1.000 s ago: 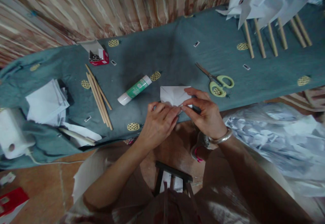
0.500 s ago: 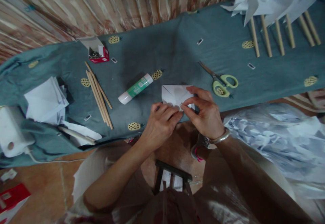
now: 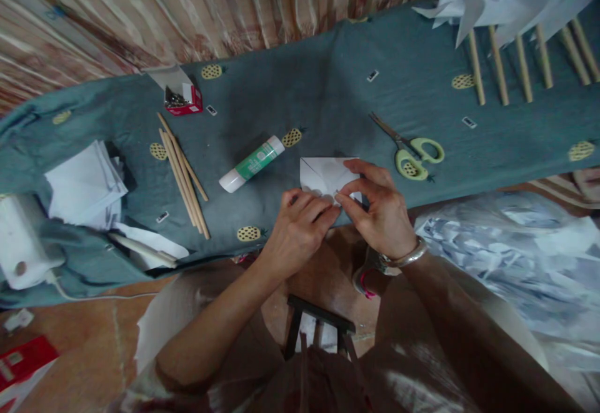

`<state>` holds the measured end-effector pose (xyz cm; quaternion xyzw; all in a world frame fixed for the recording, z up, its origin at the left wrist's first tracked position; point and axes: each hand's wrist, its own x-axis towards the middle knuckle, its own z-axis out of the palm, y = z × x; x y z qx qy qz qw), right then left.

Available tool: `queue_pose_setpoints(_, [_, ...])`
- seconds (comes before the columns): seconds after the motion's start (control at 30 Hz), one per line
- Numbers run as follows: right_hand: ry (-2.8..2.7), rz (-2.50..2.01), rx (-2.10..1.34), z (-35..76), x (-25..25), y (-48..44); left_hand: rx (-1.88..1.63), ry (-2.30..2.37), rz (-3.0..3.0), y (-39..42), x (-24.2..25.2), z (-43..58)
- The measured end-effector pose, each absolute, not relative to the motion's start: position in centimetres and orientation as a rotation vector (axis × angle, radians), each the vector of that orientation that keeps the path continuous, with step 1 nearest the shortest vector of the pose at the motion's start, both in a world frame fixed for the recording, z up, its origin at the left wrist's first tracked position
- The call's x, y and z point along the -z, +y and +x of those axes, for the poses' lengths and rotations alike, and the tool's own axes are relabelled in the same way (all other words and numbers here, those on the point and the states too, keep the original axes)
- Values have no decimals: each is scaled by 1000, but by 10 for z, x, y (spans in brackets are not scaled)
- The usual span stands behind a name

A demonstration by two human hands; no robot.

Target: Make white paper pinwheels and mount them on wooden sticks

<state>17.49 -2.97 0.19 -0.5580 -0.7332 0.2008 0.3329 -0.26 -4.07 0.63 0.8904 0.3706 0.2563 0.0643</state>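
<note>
A white piece of paper (image 3: 323, 172) with slanting lines on it lies at the table's front edge, its lower part covered by my fingers. My left hand (image 3: 300, 225) is closed on its lower left side, fingers curled over it. From the right, my right hand (image 3: 379, 207) pinches at the paper's lower middle with thumb and forefinger, another finger resting on its upper right. Whatever small thing sits between those fingertips is hidden. A green and white glue stick (image 3: 252, 164) lies to the left, and green-handled scissors (image 3: 410, 150) lie open to the right.
Several wooden sticks (image 3: 182, 179) lie left of the glue stick, below an open red box (image 3: 184, 102) of small metal pieces. Stacked paper (image 3: 87, 185) and a white device (image 3: 23, 244) are far left. Paper pinwheels (image 3: 497, 0) stand back right; a plastic bag (image 3: 510, 263) is below.
The view has shifted very slightly, so things on the right appear a little further right. Both hands keep their hold on the paper, with barely any finger movement.
</note>
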Motion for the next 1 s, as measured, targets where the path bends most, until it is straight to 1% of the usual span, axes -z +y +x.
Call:
queue_pose_setpoints(0.67, [-1877,-1481,-536,174,0,-29,-719,1129,2679,-41,-5,-2])
queue_pose_setpoints(1.0, [-1879,-1455,-537,173,0,-30,-752,1122,2685,-41,-5,-2])
